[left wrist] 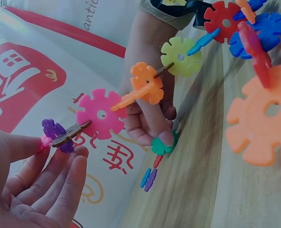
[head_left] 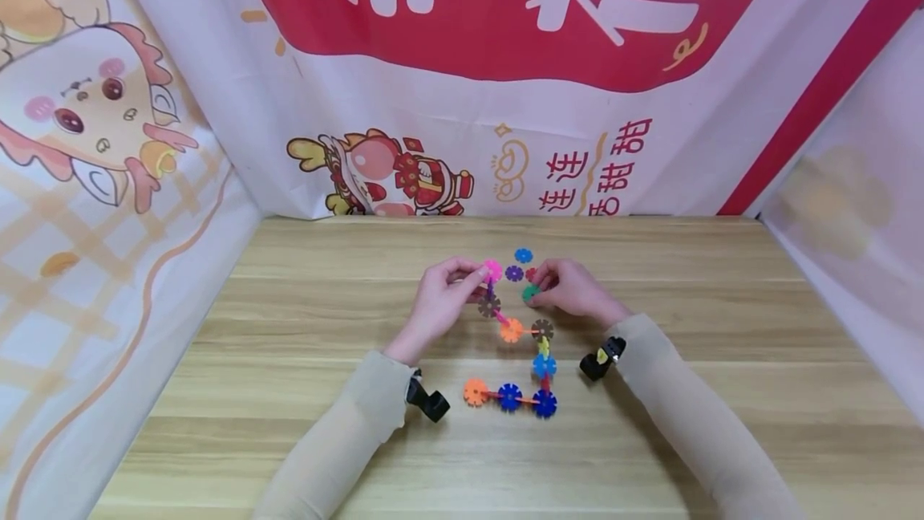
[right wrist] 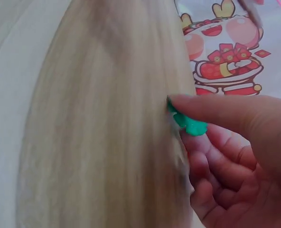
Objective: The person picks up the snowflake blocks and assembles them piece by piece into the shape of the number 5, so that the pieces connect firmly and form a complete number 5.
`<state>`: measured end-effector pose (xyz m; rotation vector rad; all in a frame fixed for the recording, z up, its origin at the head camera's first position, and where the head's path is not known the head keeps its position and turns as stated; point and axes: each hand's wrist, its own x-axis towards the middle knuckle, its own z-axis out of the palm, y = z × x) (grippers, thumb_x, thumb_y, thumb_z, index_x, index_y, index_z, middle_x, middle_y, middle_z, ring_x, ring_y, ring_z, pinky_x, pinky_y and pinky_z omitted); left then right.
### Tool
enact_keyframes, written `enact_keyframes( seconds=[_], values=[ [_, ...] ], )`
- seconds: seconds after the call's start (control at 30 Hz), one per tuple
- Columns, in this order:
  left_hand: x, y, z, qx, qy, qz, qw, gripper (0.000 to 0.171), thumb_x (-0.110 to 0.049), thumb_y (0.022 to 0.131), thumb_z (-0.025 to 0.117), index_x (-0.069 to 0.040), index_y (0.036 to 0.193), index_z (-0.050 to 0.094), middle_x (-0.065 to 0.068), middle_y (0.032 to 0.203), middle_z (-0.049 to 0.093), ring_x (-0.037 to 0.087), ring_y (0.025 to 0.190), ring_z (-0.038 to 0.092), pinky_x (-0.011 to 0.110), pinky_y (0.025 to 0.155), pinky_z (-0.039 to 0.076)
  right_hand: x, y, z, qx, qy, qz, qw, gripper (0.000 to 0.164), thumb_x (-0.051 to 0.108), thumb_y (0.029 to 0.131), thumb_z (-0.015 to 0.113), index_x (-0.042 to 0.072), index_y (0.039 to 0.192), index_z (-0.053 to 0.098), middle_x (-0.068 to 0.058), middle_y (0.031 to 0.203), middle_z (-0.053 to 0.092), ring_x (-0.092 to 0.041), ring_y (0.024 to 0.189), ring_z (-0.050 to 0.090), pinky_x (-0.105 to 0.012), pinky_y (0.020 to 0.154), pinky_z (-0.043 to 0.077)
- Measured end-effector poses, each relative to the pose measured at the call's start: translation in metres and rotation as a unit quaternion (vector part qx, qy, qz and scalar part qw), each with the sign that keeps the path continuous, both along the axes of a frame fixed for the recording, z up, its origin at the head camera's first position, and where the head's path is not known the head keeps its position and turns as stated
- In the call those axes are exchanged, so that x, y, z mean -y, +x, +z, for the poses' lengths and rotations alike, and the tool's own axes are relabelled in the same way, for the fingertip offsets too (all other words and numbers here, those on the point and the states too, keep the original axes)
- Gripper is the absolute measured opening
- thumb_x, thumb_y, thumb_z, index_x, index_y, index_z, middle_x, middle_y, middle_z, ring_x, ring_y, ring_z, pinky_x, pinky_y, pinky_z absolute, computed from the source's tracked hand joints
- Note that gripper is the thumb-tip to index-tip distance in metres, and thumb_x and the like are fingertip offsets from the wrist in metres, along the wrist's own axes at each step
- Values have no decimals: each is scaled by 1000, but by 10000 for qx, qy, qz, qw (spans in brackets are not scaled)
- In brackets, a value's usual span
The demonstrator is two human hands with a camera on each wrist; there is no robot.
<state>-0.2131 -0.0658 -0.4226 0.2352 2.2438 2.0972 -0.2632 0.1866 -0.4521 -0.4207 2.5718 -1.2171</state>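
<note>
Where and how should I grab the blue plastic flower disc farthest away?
Probably pinch the blue disc by its notched rim, from above, far side; it seems flat, with a purple plastic flower disc and a red one close on its near side.

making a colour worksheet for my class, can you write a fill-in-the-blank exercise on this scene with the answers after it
The right hand pinches a small disc coloured ____.
The left hand pinches the top disc of a linked chain, coloured ____.
At the chain's other end, the last disc is ____.
The loose disc farthest from the person is ____.

Missing words: green; pink; orange; blue
</note>
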Motion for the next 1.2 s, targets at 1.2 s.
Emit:
enact_keyframes(
  seconds=[1.2],
  values=[
    [-5, -1, 0, 89, 67, -47, 9999, 17, -14, 99, 69, 0, 108, 69, 12, 101, 72, 26, 89, 71, 35, 79, 60, 22, 25, 53, -376, -2065, -447, 9767, 19, 8, 96, 72, 4, 114, 70, -13, 103, 73, -43, 97, 66, -47, 84, 57]
  ],
)
